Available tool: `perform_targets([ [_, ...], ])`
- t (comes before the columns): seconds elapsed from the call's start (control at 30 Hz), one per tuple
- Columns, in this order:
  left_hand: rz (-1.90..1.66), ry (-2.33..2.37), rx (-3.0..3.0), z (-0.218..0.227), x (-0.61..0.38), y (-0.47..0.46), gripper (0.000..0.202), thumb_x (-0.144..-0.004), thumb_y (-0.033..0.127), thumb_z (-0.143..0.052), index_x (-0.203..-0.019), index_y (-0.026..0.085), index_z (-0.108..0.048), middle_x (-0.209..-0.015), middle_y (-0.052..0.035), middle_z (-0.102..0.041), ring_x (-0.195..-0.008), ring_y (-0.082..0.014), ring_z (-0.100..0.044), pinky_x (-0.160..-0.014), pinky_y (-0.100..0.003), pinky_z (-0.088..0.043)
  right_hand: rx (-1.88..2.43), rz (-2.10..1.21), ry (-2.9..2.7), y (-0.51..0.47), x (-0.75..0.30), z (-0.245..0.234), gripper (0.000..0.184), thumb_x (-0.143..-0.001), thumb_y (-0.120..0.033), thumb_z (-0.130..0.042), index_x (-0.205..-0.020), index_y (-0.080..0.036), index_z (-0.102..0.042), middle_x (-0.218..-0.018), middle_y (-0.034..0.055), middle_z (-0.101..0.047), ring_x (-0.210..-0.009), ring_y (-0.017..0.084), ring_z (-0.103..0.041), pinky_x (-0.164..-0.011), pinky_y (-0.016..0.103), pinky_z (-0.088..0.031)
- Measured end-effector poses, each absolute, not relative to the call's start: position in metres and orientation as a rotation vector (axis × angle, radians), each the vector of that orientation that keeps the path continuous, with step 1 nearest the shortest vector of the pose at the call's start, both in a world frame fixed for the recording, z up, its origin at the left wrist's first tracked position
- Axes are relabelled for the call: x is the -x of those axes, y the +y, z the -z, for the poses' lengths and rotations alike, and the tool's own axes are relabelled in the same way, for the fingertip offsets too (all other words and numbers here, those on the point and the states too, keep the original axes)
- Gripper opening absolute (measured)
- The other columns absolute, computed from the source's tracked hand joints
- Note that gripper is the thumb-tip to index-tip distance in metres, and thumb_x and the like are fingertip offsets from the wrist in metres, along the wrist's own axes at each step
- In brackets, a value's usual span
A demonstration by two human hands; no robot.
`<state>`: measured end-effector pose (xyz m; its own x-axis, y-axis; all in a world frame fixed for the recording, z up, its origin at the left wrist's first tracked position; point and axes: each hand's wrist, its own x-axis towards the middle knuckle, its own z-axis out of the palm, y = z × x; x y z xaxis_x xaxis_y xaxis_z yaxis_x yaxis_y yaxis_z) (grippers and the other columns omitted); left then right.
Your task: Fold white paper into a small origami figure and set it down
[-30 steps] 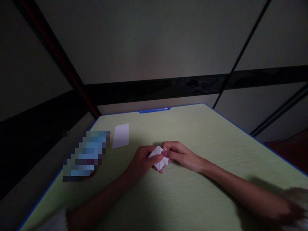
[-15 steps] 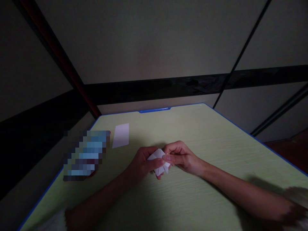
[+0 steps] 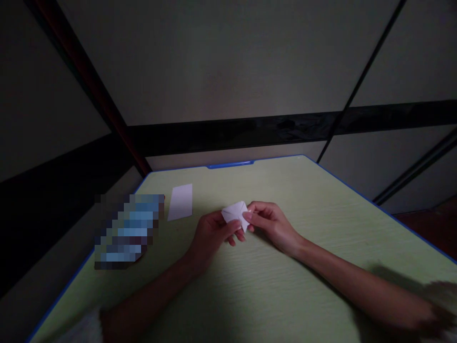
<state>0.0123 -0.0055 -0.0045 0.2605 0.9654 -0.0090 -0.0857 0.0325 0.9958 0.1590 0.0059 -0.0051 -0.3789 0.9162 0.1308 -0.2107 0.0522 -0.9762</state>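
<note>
A small piece of folded white paper point(image 3: 235, 210) with crease lines is held between both hands above the table. My left hand point(image 3: 213, 234) pinches its lower left side, thumb on top and fingers beneath. On the other side, my right hand point(image 3: 273, 224) grips the right corner between thumb and fingers. The paper's underside is hidden. A flat sheet of white paper point(image 3: 180, 202) lies to the left, apart from both hands.
The pale green table point(image 3: 285, 295) has a blue edge and a blue handle-like strip point(image 3: 230, 165) at its far side. A pixelated, blurred object point(image 3: 130, 231) lies at the left. Behind the table stands a panelled wall or cabinet point(image 3: 221, 66) with a dark band.
Both hands have lifted the folded paper slightly, away from me. The paper has turned and now shows a flatter face with creases. The sheet on the table stays put.
</note>
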Motion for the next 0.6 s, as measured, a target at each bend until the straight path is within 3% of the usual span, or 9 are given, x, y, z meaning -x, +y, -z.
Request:
perform_targets([
  [0.17,-1.139,1.041,-1.258,0.0059,-0.0113,-0.0047,0.018,-0.063,0.029,-0.06,-0.058,0.012,-0.057,-0.053,0.0011,-0.053,-0.048,-0.0074,-0.046,-0.041,-0.017,-0.036,0.847,-1.525,-1.496,0.0035,-0.1593,0.0009,0.027,-0.061,-0.034,-0.065,-0.056,-0.013,-0.049,-0.049,-0.0046,-0.046,-0.046,0.005,-0.037,-0.046,0.02,-0.026],
  [0.33,-1.077,1.013,-1.295,0.0055,-0.0112,-0.0049,0.017,-0.062,0.025,-0.06,-0.052,0.012,-0.054,-0.047,0.0043,-0.047,-0.043,-0.0051,-0.039,-0.04,-0.017,-0.033,0.783,-1.448,-1.433,0.0025,-0.1597,-0.003,0.02,-0.062,-0.026,-0.063,-0.07,-0.014,-0.05,-0.058,-0.0035,-0.047,-0.052,0.007,-0.042,-0.05,0.021,-0.031],
  [0.6,-0.977,1.021,-1.323,0.0008,-0.0125,-0.0063,0.014,-0.062,0.025,-0.06,-0.065,0.011,-0.058,-0.057,0.0019,-0.055,-0.053,-0.0084,-0.048,-0.048,-0.018,-0.039,0.757,-1.351,-1.412,0.0011,-0.1575,-0.0012,0.016,-0.064,-0.015,-0.059,-0.074,-0.016,-0.046,-0.062,-0.003,-0.046,-0.053,0.007,-0.043,-0.049,0.02,-0.033],
])
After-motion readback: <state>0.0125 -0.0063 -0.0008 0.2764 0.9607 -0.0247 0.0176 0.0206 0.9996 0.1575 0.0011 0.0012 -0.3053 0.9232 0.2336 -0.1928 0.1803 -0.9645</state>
